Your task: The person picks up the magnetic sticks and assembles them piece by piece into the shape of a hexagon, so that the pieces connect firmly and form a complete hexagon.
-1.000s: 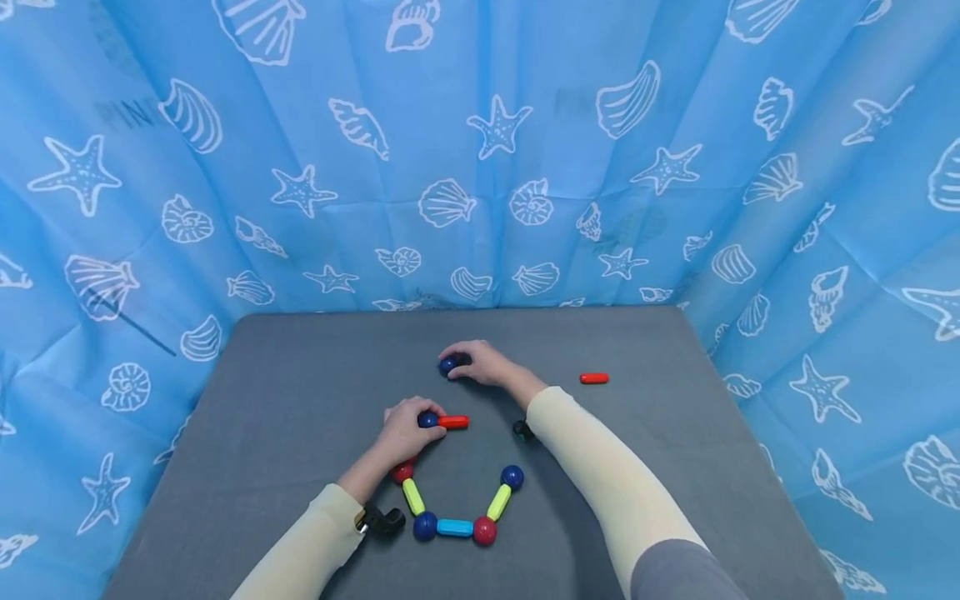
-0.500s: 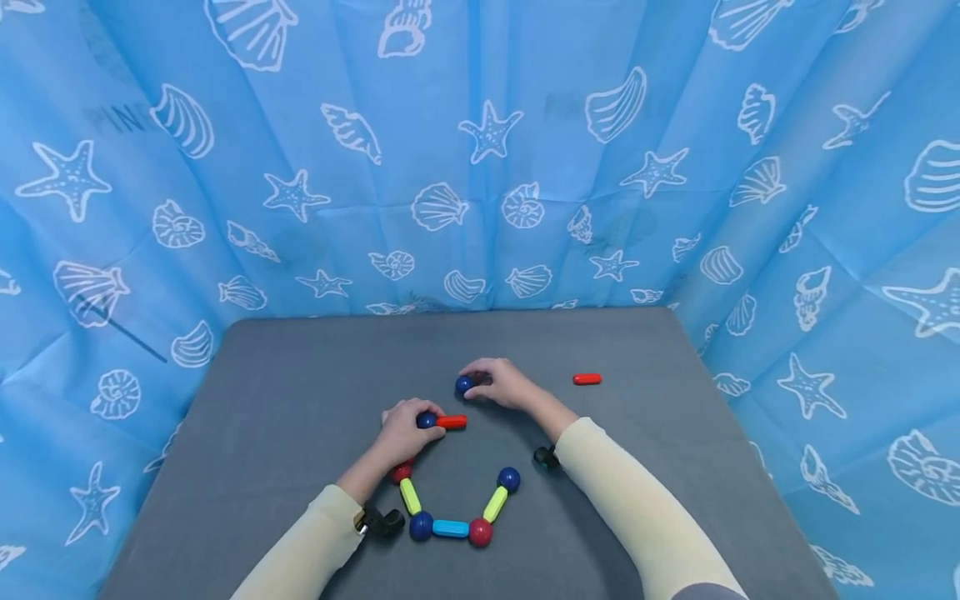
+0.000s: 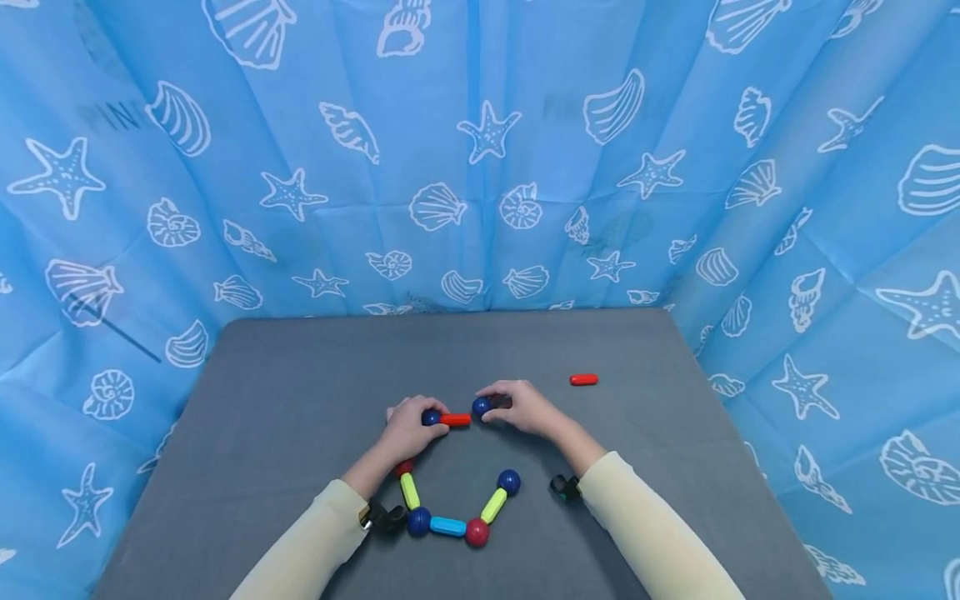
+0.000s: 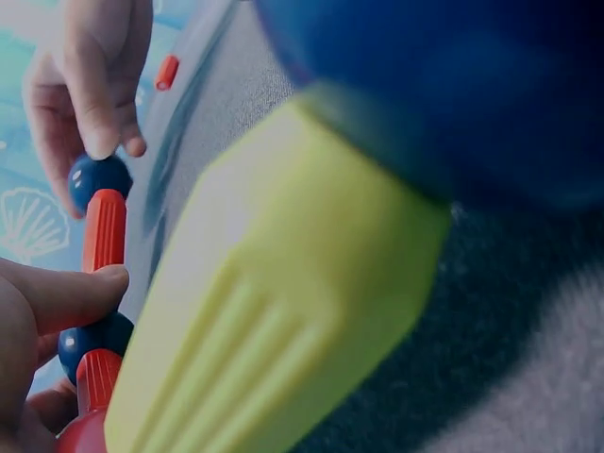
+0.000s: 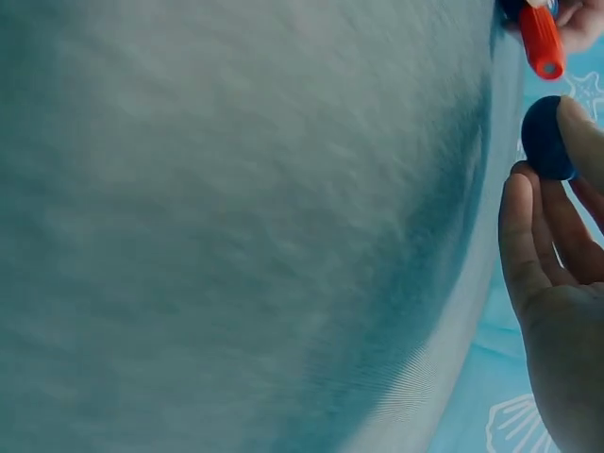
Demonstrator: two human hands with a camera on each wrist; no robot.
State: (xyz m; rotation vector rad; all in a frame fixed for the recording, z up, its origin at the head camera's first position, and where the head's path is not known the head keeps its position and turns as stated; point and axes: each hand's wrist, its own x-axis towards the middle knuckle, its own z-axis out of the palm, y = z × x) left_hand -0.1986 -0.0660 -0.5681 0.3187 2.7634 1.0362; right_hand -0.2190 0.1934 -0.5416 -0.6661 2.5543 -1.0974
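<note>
1. Head view: right hand (image 3: 525,408) pinches a blue ball (image 3: 481,407) at its fingertips; ball sits just beside the free end of the red rod (image 3: 455,419), seemingly touching, though the left wrist view is too blurred to be sure.
2. Left hand (image 3: 408,429) grips the joint ball (image 3: 430,417) at the rod's other end; best kept firm while the ball meets the tip squarely.
3. Ball lies between both hands on the grey table (image 3: 300,400), above the open chain (image 3: 450,527).

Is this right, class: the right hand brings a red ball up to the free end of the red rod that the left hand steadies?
Not quite. The ball in the right hand is dark blue, not red, as the head view shows. The rest holds: it nears the red rod steadied by the left hand.
</note>
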